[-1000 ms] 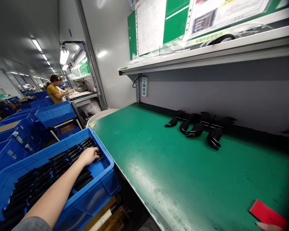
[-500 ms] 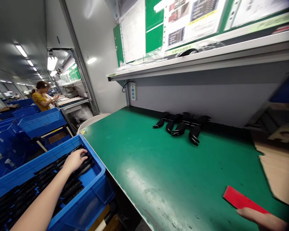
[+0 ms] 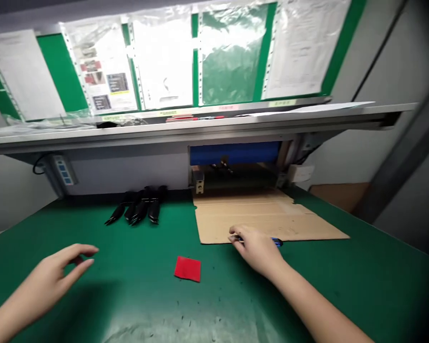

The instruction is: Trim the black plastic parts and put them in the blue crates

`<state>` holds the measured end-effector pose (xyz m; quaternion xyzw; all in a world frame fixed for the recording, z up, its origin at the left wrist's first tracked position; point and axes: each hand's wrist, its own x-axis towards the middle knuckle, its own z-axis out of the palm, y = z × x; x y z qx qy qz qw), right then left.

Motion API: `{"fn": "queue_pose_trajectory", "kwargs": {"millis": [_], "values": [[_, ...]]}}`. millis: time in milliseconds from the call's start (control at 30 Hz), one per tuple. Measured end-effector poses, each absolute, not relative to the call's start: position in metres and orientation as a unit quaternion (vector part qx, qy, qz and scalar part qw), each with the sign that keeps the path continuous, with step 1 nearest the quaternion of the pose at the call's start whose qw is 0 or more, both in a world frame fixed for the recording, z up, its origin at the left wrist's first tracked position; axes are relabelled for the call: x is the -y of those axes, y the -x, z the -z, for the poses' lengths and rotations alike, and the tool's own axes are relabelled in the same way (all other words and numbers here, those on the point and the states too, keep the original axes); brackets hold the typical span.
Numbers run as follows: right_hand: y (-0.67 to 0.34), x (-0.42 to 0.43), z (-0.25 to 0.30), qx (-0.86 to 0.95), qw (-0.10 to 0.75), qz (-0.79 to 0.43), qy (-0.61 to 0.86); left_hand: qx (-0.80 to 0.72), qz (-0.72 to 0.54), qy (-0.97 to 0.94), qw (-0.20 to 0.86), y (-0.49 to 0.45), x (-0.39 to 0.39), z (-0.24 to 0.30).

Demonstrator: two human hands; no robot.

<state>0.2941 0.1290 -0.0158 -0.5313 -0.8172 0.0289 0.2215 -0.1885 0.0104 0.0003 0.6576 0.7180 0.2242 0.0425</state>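
Observation:
My left hand hovers over the left side of the green table, thumb and fingers apart, holding nothing. At the front edge of the cardboard, my right hand has its fingers curled round a slim tool with a blue and black end. The hand hides most of this tool, so its kind does not show. Between the hands, a small red square piece lies flat on the table. Farther back on the left are several black curved pieces, set side by side with their pointed ends forward.
A flat cardboard sheet covers the back right of the green table. Behind it stands a small metal fixture beneath a blue panel. A shelf spans above, and a power strip is at back left.
The view has swung right, and the blue bin is out of sight. My left hand has left the black pieces in that bin. My right hand has let go of the red piece.

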Motion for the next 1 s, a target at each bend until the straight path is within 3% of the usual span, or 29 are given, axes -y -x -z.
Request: {"fn": "queue_pose_trajectory", "kwargs": {"millis": [133,433,567,700,833,900,1000], "values": [[-0.312,-0.124,0.025,0.799,0.251,-0.02,0.547,-0.6,-0.228,-0.756,0.127,0.068,-0.099,-0.017],[-0.292,-0.108,0.038,0.854,0.272,-0.071,0.437,-0.508,-0.194,-0.831,0.116,-0.15,-0.303,-0.034],[-0.299,-0.114,0.044,0.856,0.29,-0.076,0.421,-0.517,-0.146,-0.839,0.089,-0.21,-0.357,-0.037],[-0.303,-0.12,0.052,0.842,0.304,-0.09,0.438,-0.546,-0.145,-0.823,0.054,-0.231,-0.367,-0.028],[-0.298,-0.122,0.063,0.87,0.167,-0.149,0.44,-0.525,-0.177,-0.832,0.042,-0.209,-0.339,-0.024],[-0.297,-0.123,0.063,0.858,0.142,-0.16,0.467,-0.498,-0.196,-0.843,0.042,-0.184,-0.309,-0.024],[-0.305,-0.122,0.049,0.76,0.272,-0.122,0.578,-0.468,-0.221,-0.855,0.045,-0.135,-0.249,-0.022]]}}
